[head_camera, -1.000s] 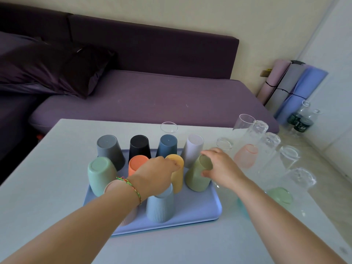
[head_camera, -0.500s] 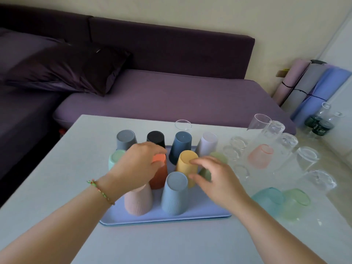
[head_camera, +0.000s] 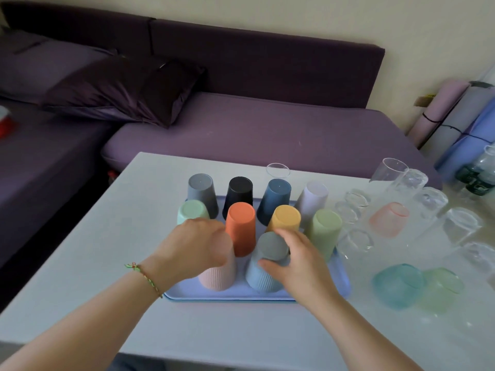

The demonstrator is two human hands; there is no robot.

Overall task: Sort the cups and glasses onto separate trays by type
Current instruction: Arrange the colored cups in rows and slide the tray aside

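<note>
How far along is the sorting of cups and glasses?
Mostly done: ten coloured cups stand upside down on the blue tray, and the glasses are grouped to its right; I cannot tell whether a tray lies under them. In hand: the left hand holds the pink ribbed cup, the right hand the blue ribbed cup. Left: one clear glass behind the tray, apart from the others.

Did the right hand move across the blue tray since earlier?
Yes: right hand left the olive cup, came nearer over the blue tray, now grips the blue ribbed cup.
</note>
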